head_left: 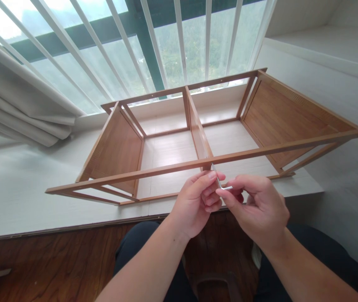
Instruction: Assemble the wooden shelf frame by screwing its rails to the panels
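A wooden shelf frame (154,170) lies on the white window sill, with panels at both ends and a divider panel (198,121) in the middle. Where the divider meets the near rail, a silver hex key (219,181) has its long arm's tip at the rail. My left hand (196,199) pinches that long arm between thumb and fingers, just below the rail. The thumb and fingers of my right hand (256,205) are closed around the bent short arm. Whether the tip sits in a screw head is too small to tell.
Behind the frame is a window with white bars (179,37). A grey curtain (24,88) hangs at the left, and a pale wall (333,109) stands at the right. My knees are below the edge of the sill (40,209), over a dark wooden floor (56,264).
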The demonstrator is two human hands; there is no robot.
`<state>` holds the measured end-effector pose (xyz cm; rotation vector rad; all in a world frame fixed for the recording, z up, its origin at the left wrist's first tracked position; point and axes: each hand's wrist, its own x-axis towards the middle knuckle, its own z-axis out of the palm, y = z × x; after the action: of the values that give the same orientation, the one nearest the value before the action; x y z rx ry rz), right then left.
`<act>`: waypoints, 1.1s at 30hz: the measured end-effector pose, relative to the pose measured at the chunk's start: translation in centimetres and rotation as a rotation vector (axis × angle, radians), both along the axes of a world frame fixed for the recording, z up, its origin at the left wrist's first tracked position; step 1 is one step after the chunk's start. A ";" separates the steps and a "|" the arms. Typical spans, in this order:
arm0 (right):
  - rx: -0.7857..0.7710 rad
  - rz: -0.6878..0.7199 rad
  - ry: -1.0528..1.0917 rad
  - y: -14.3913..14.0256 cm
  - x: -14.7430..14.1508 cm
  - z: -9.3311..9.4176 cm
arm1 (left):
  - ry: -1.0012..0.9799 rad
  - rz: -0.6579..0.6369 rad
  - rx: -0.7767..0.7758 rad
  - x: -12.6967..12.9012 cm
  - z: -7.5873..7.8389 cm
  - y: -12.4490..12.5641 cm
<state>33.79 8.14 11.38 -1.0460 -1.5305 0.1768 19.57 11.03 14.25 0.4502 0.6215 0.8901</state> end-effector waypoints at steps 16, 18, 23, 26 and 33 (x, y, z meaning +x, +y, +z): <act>0.184 0.163 -0.108 1.1 0.6 1.6 | -0.029 -0.012 -0.044 0.1 0.2 0.2; 0.178 0.156 -0.097 1.1 0.6 1.4 | -0.015 -0.010 -0.034 0.1 0.2 0.2; 0.149 0.148 -0.067 1.0 0.6 1.2 | 0.005 -0.007 -0.014 0.1 0.0 0.2; 0.146 0.138 -0.056 0.9 0.6 1.1 | 0.004 -0.005 -0.019 0.1 0.0 0.2; 0.137 0.129 -0.034 0.9 0.6 0.8 | 0.010 -0.005 -0.024 0.1 0.0 0.2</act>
<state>34.41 9.08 12.22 -0.8462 -1.6184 0.1419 19.68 11.21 14.29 0.4352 0.6390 0.8751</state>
